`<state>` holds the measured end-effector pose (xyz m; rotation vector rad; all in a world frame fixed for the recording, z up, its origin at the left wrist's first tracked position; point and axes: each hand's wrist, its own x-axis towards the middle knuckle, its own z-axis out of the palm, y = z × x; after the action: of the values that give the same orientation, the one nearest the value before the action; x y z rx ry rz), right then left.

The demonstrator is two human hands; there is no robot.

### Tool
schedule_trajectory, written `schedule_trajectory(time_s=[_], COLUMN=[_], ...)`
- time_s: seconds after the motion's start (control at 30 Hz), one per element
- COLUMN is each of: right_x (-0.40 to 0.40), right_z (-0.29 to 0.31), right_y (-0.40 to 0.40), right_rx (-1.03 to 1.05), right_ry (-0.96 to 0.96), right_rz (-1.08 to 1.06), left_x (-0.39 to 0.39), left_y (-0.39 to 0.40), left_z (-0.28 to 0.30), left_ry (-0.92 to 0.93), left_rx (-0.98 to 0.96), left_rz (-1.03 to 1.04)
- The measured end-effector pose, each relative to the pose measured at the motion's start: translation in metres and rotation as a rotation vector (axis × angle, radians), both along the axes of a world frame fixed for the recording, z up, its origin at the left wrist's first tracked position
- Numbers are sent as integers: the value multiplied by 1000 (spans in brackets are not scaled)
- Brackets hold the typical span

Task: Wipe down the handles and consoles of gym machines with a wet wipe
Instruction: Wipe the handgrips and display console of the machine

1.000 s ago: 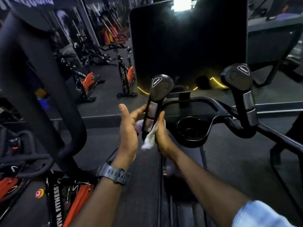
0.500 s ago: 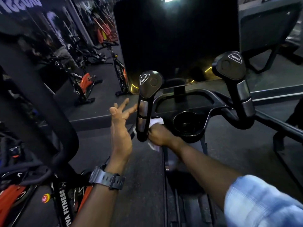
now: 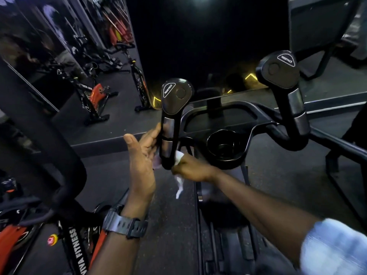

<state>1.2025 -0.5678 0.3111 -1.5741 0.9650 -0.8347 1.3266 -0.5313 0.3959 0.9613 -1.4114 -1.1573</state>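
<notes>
- Grip, right hand (image 3: 189, 168): fingers curled tight round a white wet wipe (image 3: 179, 156), pressed against the lower end of the left handle (image 3: 168, 133) of the machine. One tail of the wipe hangs loose below the fist.
- Grip, left hand (image 3: 142, 155): wide, fingers straight, thumb up and apart. Fingertips (image 3: 155, 132) touch the far-left side of the same handle, about mid-height, at the silver sensor band. Holds nothing.
- Left palm faces the handle; something pale shows between palm and handle, too blurred to tell what.
- Right forearm comes in from lower right, wrist roughly level, knuckles toward the handle. Pale blue sleeve (image 3: 333, 247) rolled near the elbow.
- Left forearm rises from below, wrist straight, dark watch (image 3: 124, 225) on it.
- Handle stands nearly upright, black, paddle-shaped top with a logo badge.
- Right of the handle: black cup holder (image 3: 225, 149), then the matching right handle (image 3: 286, 92), untouched.
- Behind the handle: big dark console screen (image 3: 208, 42).
- Left of the handle, well apart: spin bike (image 3: 93, 96), red and black, on the floor by a mirror wall.
</notes>
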Motion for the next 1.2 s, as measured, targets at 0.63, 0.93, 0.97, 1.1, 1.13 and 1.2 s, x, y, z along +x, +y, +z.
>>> schedule_trajectory(time_s=[0.63,0.93,0.97,1.1,1.13,1.2], right_x=[58,73,68,64,68,80], right_z=[-24,-9,-12,-3,0,-1], right_y=[-54,6,-2,-24,-23,-17], right_rx=[894,892,950,1065,1056,1010], right_ry=[-1498,-1555,-1574,-1581,-1529,-1487], right_rz=[-758,-564,-580,-788,-833,-875], left_x=[2,0,1,5,5,5], left_y=[-3,4,4,5,6,7], left_z=[-2,-2,-2,-1,-2,-2], left_ry=[-16,50,19,-24,-20,-12], left_rx=[-4,75,61,55,64,79], left_rz=[-61,-51,-49,-38,-37,-38])
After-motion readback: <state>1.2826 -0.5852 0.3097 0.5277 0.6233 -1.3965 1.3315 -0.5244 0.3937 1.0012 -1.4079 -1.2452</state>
